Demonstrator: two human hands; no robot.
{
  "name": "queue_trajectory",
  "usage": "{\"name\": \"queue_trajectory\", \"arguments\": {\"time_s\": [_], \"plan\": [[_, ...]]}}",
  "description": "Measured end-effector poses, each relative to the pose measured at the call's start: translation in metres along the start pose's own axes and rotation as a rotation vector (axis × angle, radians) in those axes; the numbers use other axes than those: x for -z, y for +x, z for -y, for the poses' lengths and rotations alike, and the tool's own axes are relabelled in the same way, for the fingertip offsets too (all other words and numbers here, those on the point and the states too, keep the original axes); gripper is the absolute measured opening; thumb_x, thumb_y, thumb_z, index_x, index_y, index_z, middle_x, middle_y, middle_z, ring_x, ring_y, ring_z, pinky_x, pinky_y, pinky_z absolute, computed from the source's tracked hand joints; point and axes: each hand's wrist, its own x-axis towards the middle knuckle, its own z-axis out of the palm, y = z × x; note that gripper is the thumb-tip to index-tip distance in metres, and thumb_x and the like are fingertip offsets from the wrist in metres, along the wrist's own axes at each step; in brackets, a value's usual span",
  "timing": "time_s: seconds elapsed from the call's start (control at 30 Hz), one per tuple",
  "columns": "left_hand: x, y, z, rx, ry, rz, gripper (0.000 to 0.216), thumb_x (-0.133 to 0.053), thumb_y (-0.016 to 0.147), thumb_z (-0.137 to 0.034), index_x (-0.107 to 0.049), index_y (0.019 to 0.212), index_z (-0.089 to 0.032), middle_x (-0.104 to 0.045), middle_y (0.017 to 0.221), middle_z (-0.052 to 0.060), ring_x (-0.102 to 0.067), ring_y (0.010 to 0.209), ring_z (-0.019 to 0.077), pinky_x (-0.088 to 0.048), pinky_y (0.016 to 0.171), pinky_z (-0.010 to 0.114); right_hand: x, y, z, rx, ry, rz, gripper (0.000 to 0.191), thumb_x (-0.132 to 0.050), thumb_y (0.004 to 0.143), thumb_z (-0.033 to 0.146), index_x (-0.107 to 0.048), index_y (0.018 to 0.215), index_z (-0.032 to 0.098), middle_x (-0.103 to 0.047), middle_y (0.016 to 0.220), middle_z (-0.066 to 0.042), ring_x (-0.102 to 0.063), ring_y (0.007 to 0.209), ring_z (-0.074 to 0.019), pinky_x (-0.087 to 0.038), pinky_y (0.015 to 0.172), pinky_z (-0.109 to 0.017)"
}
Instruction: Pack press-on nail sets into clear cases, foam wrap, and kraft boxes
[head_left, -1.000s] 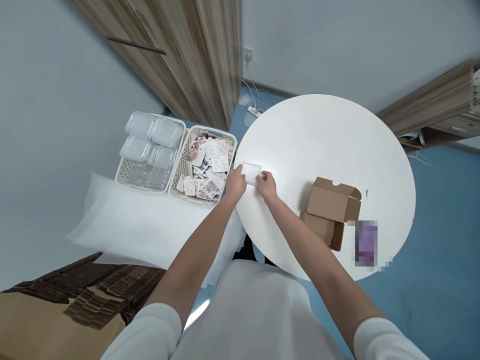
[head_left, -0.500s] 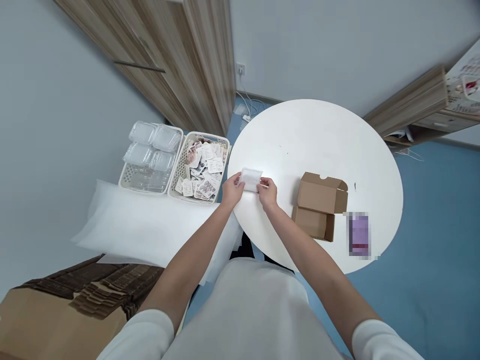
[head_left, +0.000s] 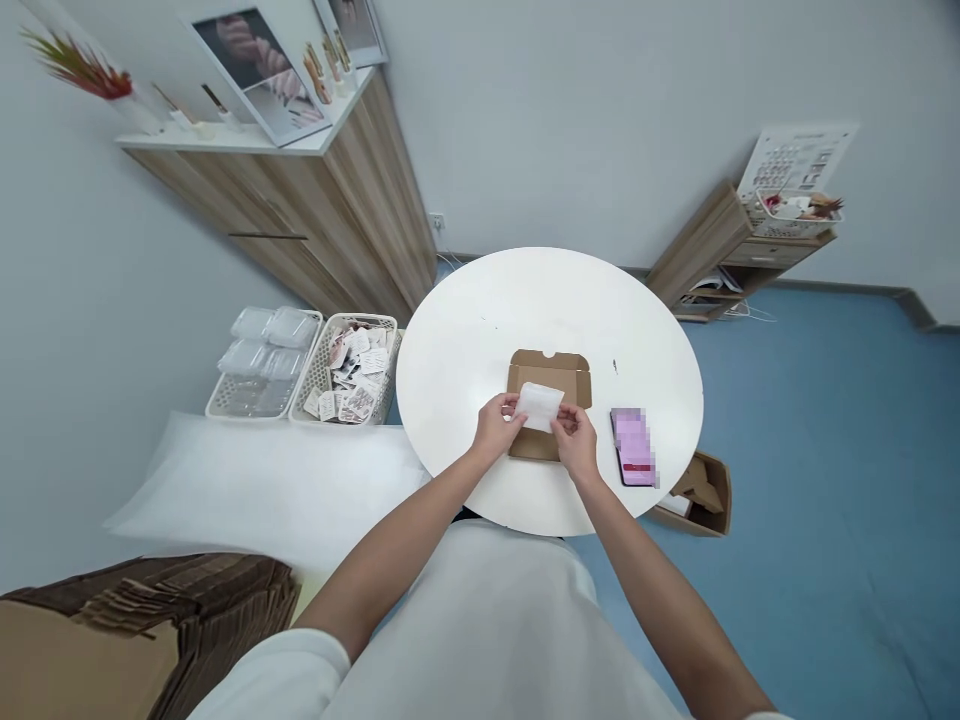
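Between my two hands is a small white wrapped packet (head_left: 539,406), its contents too pale to make out. My left hand (head_left: 498,425) pinches its left edge, and my right hand (head_left: 576,438) grips the lower right edge. The packet is above an open brown cardboard box (head_left: 549,372), covering the middle of it. The box lies on the round white table (head_left: 555,290) with its lid folded back. To the right of the box lies a phone (head_left: 634,447) with a purple screen, partly pixelated.
Left of the table, one white basket (head_left: 306,385) holds clear plastic packs; another basket (head_left: 386,370) holds many small printed cards. White sheets (head_left: 262,490) lie before them. Flattened cardboard (head_left: 187,620) is stacked at lower left. A carton (head_left: 716,495) stands on the floor at right.
Both hands have carried the white packet rightward, from the bare table left of the box to above the open box. The camera view has shifted, showing the cabinet top and a carton.
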Motion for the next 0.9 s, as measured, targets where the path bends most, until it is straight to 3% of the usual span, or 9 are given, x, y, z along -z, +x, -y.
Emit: {"name": "queue_trajectory", "arguments": {"time_s": [0.1, 0.2, 0.33, 0.53, 0.7, 0.9], "plan": [[-0.026, -0.004, 0.009, 0.045, 0.090, 0.072, 0.026, -0.061, 0.067, -0.016, -0.057, 0.093, -0.017, -0.064, 0.091, 0.005, -0.060, 0.072, 0.0118, -0.049, 0.070, 0.026, 0.020, -0.001, -0.022, -0.027, -0.120, 0.034, 0.026, -0.051, 0.068, 0.025, -0.049, 0.093, 0.019, -0.060, 0.086, -0.003, -0.057, 0.065, -0.0134, -0.046, 0.065, -0.029], [-0.038, -0.006, 0.019, 0.104, 0.224, 0.116, 0.024, -0.060, 0.067, -0.015, -0.056, 0.091, -0.017, -0.065, 0.087, 0.004, -0.060, 0.072, 0.0125, -0.048, 0.070, 0.026, 0.025, -0.001, -0.035, -0.018, -0.278, 0.079, 0.017, -0.047, 0.068, 0.020, -0.049, 0.085, 0.019, -0.057, 0.082, -0.002, -0.054, 0.062, -0.0127, -0.044, 0.064, -0.028], [-0.040, -0.008, 0.026, 0.168, 0.399, 0.149, 0.021, -0.060, 0.067, -0.015, -0.055, 0.087, -0.018, -0.064, 0.086, 0.003, -0.061, 0.074, 0.0140, -0.046, 0.069, 0.026, 0.022, -0.001, -0.043, 0.000, -0.455, 0.164, 0.011, -0.042, 0.068, 0.014, -0.050, 0.076, 0.019, -0.053, 0.084, -0.003, -0.052, 0.069, -0.0132, -0.042, 0.067, -0.028], [-0.043, -0.007, 0.021, 0.246, 0.655, 0.206, 0.018, -0.057, 0.070, -0.017, -0.052, 0.087, -0.018, -0.064, 0.090, 0.006, -0.060, 0.080, 0.0184, -0.043, 0.065, 0.026, 0.015, 0.004, -0.041, -0.055, -0.635, 0.260, 0.020, -0.043, 0.068, 0.007, -0.053, 0.080, 0.019, -0.050, 0.088, -0.003, -0.051, 0.073, -0.0132, -0.039, 0.064, -0.025], [-0.048, -0.002, 0.017, 0.249, 0.875, 0.290, 0.021, -0.052, 0.074, -0.020, -0.051, 0.095, -0.014, -0.063, 0.092, 0.012, -0.060, 0.084, 0.0223, -0.043, 0.063, 0.027, 0.008, 0.006, -0.039, -0.090, -0.733, 0.302, 0.023, -0.044, 0.069, 0.007, -0.053, 0.087, 0.019, -0.049, 0.093, -0.005, -0.051, 0.073, -0.0145, -0.039, 0.063, -0.025], [-0.050, -0.002, 0.011, 0.195, 0.944, 0.393, 0.014, -0.051, 0.074, -0.015, -0.057, 0.085, -0.010, -0.064, 0.087, 0.018, -0.061, 0.085, 0.0274, -0.042, 0.068, 0.031, 0.003, 0.003, -0.036, -0.082, -0.878, 0.358, 0.024, -0.046, 0.073, 0.011, -0.055, 0.096, 0.015, -0.050, 0.097, -0.010, -0.054, 0.078, -0.0185, -0.039, 0.067, -0.028]]}}
